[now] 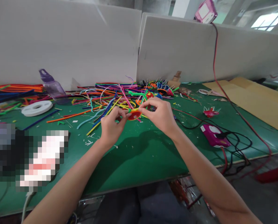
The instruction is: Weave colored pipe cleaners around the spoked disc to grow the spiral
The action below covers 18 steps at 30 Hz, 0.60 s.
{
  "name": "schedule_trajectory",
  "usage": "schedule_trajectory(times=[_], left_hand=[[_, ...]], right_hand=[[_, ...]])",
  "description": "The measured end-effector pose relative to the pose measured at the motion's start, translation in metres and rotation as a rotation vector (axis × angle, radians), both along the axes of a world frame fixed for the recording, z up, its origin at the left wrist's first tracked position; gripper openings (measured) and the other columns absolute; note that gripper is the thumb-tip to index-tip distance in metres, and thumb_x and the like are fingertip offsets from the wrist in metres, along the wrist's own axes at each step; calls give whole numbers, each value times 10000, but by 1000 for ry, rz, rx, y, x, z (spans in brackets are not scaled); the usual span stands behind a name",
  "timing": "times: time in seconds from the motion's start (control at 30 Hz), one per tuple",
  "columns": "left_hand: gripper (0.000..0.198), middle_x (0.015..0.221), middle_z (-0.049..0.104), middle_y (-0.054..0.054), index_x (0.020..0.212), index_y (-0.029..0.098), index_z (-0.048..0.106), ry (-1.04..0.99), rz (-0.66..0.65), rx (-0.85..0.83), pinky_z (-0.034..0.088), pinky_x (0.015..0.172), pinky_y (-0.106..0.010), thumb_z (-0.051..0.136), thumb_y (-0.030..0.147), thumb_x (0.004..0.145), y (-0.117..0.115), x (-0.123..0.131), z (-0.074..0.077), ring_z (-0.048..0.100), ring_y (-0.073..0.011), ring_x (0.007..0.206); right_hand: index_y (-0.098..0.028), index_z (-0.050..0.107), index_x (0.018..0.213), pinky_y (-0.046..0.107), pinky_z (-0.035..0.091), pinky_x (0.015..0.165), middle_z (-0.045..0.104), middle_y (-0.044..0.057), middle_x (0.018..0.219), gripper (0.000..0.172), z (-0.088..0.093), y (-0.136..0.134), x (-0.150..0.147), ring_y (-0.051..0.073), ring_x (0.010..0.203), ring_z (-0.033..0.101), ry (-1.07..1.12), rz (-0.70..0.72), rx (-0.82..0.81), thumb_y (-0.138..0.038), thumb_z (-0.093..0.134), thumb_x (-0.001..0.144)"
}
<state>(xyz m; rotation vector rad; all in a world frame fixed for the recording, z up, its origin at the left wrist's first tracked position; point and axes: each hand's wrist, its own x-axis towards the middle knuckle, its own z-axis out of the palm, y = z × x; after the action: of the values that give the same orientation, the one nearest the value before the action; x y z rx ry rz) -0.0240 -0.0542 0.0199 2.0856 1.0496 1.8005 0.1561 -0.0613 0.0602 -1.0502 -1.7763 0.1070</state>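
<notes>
Between my two hands is a small red oval piece point(134, 115) with an orange-yellow fuzzy rim, held above the green table point(139, 161). My left hand point(112, 124) pinches its left end with thumb and fingertips, beside a bit of green. At the upper right edge, my right hand point(161, 114) pinches the yellow part of the rim. A bent green pipe cleaner point(139, 94) shows just behind my right hand; whether it joins the held piece I cannot tell. Loose coloured pipe cleaners point(106, 107) lie behind my hands.
A purple bottle point(55, 90) and white spool point(37, 108) stand at left. Nearer lies a blurred phone-like object point(44, 158). Colourful decorated pieces point(163, 89) are heaped at the back. To the right are a purple power socket point(214, 136), tangled cables point(239, 140) and brown sheets point(257, 99).
</notes>
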Motion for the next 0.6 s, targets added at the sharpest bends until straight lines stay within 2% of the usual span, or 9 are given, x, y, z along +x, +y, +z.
schedule_trajectory(times=[0.4,0.6], left_hand=[[194,700,700,26,710,202,525,63,28,105,546,574,-166,677,128,804,-1,0,-1,739,-137,767],[178,764,738,12,717,196,528,98,52,115,538,594,-165,658,127,817,-2,-1,-2,738,-130,764]], right_hand=[[-236,711,684,337,469,668,710,9,730,90,-5,-7,-8,179,720,621,91,-79,1,-228,707,773],[-217,683,681,333,460,683,692,17,712,110,-9,-8,-13,174,689,596,69,-129,67,-214,698,790]])
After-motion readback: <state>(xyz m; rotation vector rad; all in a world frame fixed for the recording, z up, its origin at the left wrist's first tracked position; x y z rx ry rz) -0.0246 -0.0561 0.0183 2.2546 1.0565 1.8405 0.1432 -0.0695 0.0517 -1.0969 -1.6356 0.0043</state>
